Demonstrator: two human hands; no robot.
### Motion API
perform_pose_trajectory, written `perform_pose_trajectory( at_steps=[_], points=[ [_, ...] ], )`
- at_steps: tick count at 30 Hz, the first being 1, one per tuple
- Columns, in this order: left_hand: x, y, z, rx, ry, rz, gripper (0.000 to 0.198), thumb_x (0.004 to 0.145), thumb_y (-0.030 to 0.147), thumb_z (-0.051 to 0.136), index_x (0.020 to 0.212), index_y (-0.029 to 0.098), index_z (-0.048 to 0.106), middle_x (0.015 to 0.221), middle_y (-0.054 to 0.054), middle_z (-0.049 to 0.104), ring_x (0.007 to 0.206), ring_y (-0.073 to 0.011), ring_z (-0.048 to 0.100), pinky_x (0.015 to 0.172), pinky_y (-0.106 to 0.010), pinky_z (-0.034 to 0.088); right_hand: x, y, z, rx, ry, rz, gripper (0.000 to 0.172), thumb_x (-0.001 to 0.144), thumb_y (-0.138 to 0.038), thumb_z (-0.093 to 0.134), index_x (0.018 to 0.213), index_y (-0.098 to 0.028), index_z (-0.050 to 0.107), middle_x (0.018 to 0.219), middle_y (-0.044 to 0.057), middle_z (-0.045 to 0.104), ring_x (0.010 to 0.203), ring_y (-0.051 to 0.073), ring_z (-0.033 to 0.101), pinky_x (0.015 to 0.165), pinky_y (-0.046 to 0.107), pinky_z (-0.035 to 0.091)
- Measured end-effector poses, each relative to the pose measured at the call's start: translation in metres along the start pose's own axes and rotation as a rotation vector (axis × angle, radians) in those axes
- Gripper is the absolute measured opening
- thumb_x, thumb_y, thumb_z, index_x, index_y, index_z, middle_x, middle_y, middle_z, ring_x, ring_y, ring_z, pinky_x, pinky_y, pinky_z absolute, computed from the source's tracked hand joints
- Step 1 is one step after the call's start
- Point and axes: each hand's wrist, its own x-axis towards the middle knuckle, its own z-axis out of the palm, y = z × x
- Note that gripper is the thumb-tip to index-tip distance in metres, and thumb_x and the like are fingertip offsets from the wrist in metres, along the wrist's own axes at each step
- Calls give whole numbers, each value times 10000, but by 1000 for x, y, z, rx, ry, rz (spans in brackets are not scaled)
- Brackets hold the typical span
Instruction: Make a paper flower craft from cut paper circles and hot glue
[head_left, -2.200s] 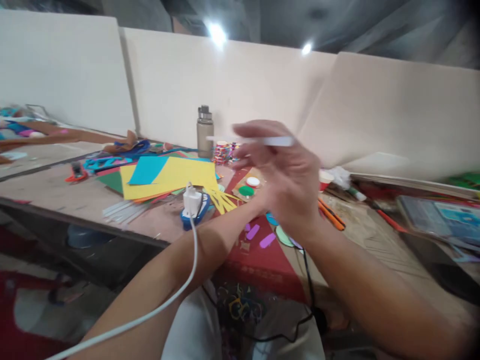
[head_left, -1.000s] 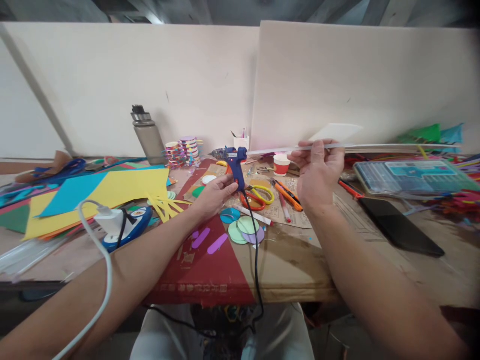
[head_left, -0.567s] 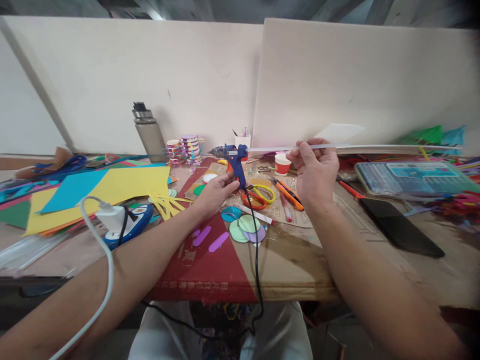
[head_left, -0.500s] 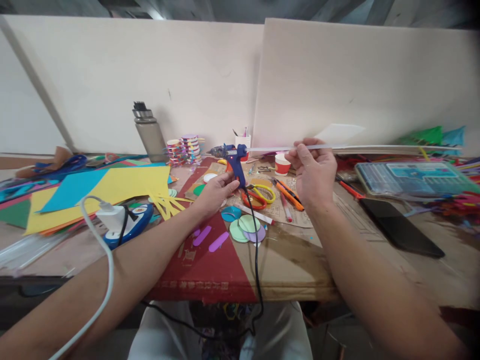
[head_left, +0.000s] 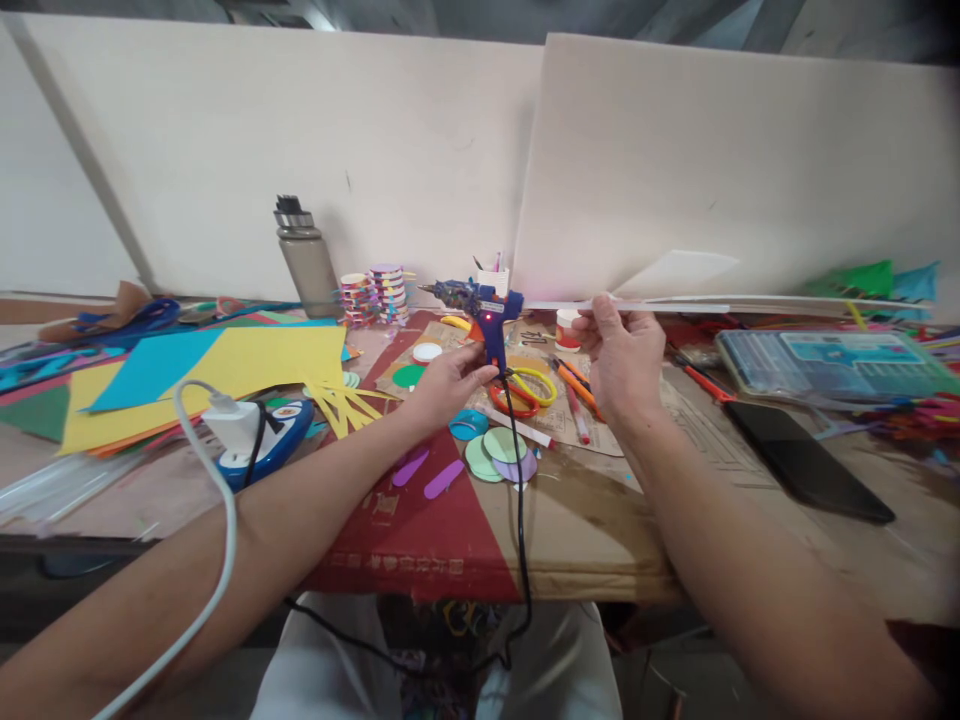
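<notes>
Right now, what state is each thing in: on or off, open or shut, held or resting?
Glue gun: held up, red light on.
Left grip: closed on the glue gun.
White stick: held roughly level, one end at the glue gun's back.
Right grip: closed on the white stick.
Phone: lying flat, screen dark.
Bottle: standing, cap on.
Plastic case: looks shut.
White plug: seated in the blue socket block.

Blue hot-glue gun [head_left: 493, 328]: held raised above tabletop [head_left: 592, 530], nozzle [head_left: 427, 289] pointed left, handle downward, front mottled, red indicator light [head_left: 489, 317] lit. Black cord [head_left: 519, 480] hung from handle base over table edge. Whitish translucent glue stick [head_left: 555, 306]: held nearly level, left end brought up to gun's rear; insertion not discernible.
</notes>
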Motion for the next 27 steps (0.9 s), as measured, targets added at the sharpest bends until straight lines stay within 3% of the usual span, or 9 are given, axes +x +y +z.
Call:
perform_pose_trajectory(
  at_steps=[5, 10, 15, 18, 22, 27],
  points=[
    [-2, -1, 1, 73, 11, 27, 242, 818, 339, 616, 935, 147, 707, 933, -88, 704, 885, -227, 621, 844, -324, 456, -4, 2, 3, 15, -39, 63, 323, 751, -453, 743, 768, -170, 587, 639, -36, 619, 546, 87, 611, 593, 238, 567],
    [0, -2, 2, 42, -21, 10, 232, 842, 354, 582, 876, 146, 679, 868, -63, 691, 823, -201, 614, 802, -310, 470, -8, 9, 6, 4, -101, 115, 350, 764, -511, 702, 779, -179, 591, 716, -5, 658, 592, 98, 610, 641, 275, 572],
    [2, -2, 5, -50, -96, 55, 277, 848, 343, 568, 1019, 148, 667, 1011, -59, 702, 959, -205, 625, 885, -316, 471, -20, 14, 12, -182, -416, 219, 408, 733, -476, 728, 1010, -196, 622, 1058, 71, 700, 912, 166, 660, 830, 332, 543],
    [0, -2, 7, -2, -152, 69, 278, 846, 336, 575, 1032, 153, 672, 1016, -59, 708, 968, -206, 627, 898, -323, 470, -30, 12, 16, -347, -587, 204, 362, 785, -459, 668, 1033, -196, 650, 1082, 73, 704, 994, 205, 646, 907, 368, 498],
    [-1, -2, 10, 81, -233, 40, 237, 826, 343, 603, 938, 153, 690, 882, -46, 714, 843, -191, 631, 812, -304, 479, -36, 13, 18, -475, -566, 235, 303, 819, -468, 610, 877, -180, 685, 862, 46, 718, 833, 204, 653, 806, 354, 508],
    [6, 0, 2, 88, -229, -8, 282, 861, 385, 545, 844, 155, 708, 812, -39, 705, 749, -151, 616, 724, -252, 453, -28, 18, 12, -244, -457, 251, 310, 806, -461, 629, 955, -192, 664, 857, 27, 698, 748, 146, 638, 709, 286, 528]
  ],
)
